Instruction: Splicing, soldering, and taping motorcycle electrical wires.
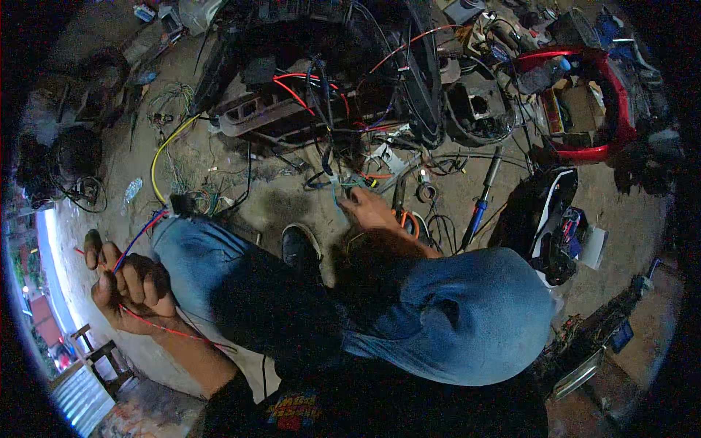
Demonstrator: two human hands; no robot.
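Red wire [155, 221] and blue wire [139, 239] run into the left hand [135, 288], its curled fingers closed round them beside the knee; the red loops on below, across the wrist. The right hand [372, 213] is low by the floor [274, 213], fingers bent at the teal wires [336, 193]; from my end I cannot tell whether it pinches one.

Risks, as I judge them: lifting the left arm could take up the slack and strain the ends near the dark block [181, 205]. The loop over the wrist could snag if the forearm turns. At the right hand, dim light and crossing strands could cause a wrong pick.

Materials: jeans [475, 314] in faded, creased denim. The yellow cable [155, 171] bends in one smooth arc and looks thicker than the wires. Rounded orange handles [416, 223] sit just beside the right forearm. Shoe [301, 248] dark, with a pale edge. Floor rough and gritty. Farther out, I note a grey slotted bar [252, 112] and a curved, shiny red panel [624, 109].
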